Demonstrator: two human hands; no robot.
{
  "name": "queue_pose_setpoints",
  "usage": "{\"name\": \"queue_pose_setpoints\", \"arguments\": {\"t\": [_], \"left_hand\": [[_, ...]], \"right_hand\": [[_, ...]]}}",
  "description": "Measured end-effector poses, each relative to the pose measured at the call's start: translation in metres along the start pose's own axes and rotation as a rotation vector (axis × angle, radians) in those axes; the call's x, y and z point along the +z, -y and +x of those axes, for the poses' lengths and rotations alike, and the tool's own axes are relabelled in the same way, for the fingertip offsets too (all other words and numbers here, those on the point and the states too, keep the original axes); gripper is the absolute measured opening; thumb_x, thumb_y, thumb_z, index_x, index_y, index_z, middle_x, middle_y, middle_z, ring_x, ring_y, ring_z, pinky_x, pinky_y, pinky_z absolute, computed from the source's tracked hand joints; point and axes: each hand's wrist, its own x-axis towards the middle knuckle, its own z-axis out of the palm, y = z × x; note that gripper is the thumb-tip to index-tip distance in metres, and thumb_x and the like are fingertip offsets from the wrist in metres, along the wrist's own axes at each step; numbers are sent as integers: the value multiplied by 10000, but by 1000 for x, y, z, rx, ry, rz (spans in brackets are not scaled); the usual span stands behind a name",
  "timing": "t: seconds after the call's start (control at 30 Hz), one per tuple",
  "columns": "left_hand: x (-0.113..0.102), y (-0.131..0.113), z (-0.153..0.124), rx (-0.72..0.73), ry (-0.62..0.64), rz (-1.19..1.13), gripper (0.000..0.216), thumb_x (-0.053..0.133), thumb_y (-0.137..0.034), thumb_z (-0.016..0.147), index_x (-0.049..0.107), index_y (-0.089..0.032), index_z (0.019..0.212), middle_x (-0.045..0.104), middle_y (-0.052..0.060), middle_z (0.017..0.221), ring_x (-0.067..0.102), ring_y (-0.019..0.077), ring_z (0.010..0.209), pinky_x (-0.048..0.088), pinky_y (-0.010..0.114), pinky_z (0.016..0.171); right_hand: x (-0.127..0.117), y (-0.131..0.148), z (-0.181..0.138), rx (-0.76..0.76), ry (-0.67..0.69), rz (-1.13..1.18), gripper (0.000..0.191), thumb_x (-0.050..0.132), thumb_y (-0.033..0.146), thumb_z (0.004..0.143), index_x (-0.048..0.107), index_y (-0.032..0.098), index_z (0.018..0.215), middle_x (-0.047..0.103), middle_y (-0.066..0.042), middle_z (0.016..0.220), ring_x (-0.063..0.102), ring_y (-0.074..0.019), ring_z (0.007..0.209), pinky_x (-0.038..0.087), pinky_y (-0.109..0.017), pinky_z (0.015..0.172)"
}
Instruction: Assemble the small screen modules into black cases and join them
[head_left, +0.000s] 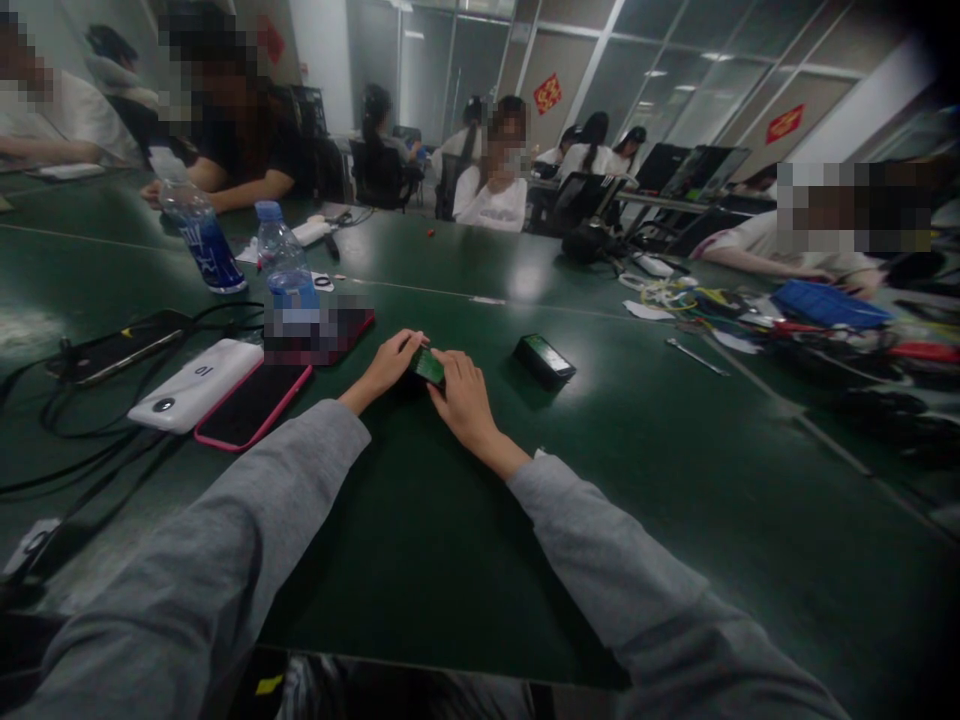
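Note:
A small dark box with a green top (427, 366) sits between my two hands, low over the table. My left hand (391, 362) curls round its left side, the fingers at its far edge. From the right, my right hand (466, 402) grips the same box, thumb on the near side and fingers across the top corner. Parts of the box are hidden behind the fingers. A second black box (545, 361), with a shiny top, rests on the green table (450, 540) to the right of my right hand.
Left of my hands lie a pink-edged phone (253, 404), a white power bank (196, 385), a black device (124, 345) with cables, and two bottles, one clear (285, 262), one blue-labelled (201, 235). At right are a wrench-like tool (697, 357), a blue tray (831, 303) and tangled cables. Several people sit around.

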Motion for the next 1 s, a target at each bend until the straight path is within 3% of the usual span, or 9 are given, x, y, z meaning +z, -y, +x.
{"name": "queue_pose_setpoints", "arguments": {"t": [0.17, 0.33, 0.43, 0.53, 0.67, 0.83, 0.9, 1.0], "left_hand": [[0, -1, -1, 8, 14, 19, 378, 403, -458, 956, 672, -194, 975, 700, 51, 1028, 629, 183, 994, 465, 319, 941], [0, -2, -2, 71, -15, -4, 414, 398, -495, 957, 672, -186, 947, 699, 48, 980, 636, 174, 934, 473, 305, 889], [0, -4, -2, 79, -48, -7, 411, 402, -495, 959, 672, -187, 920, 702, 44, 961, 640, 173, 916, 474, 307, 878], [0, -4, -2, 78, -56, -29, 429, 375, -487, 971, 673, -185, 910, 704, 48, 938, 646, 175, 903, 482, 313, 866], [0, 1, -1, 82, -100, -31, 396, 386, -456, 974, 673, -185, 939, 704, 53, 947, 646, 178, 920, 478, 326, 888], [2, 10, 4, 56, -143, -77, 373, 400, -437, 971, 666, -176, 996, 710, 66, 981, 650, 180, 954, 476, 331, 915], [3, 13, 5, 36, -123, -108, 395, 387, -446, 972, 670, -170, 976, 714, 71, 979, 656, 178, 947, 481, 330, 919], [4, 15, 6, 12, -110, -145, 417, 380, -460, 969, 675, -166, 965, 718, 77, 990, 660, 181, 953, 485, 328, 922]], "right_hand": [[3, -3, 0, 14, -27, 109, 491, 549, 271, 911, 404, 172, 1370, 511, -156, 1270, 499, -293, 1176, 471, -481, 960], [12, -14, 2, 150, -100, 333, 535, 576, 468, 910, 443, 154, 1321, 561, -161, 1215, 559, -276, 1118, 483, -470, 964], [17, -20, 3, 240, -102, 462, 532, 631, 460, 872, 465, 170, 1286, 599, -146, 1178, 592, -266, 1083, 490, -464, 957], [16, -22, 4, 206, -111, 490, 507, 678, 366, 837, 480, 179, 1265, 599, -125, 1162, 593, -252, 1075, 494, -444, 957], [9, -16, 2, 65, -98, 268, 506, 620, 179, 827, 469, 180, 1310, 527, -130, 1230, 522, -267, 1150, 481, -452, 966], [-3, 0, -1, -77, -10, -136, 560, 396, 29, 882, 402, 195, 1417, 475, -138, 1342, 429, -291, 1256, 413, -476, 1000], [-6, 5, -1, -164, 39, -210, 565, 352, 25, 908, 372, 192, 1447, 471, -132, 1371, 405, -280, 1286, 385, -457, 1023], [-8, 10, -2, -219, 90, -204, 495, 450, 175, 955, 376, 157, 1444, 468, -143, 1381, 404, -286, 1285, 384, -441, 1023]]}}
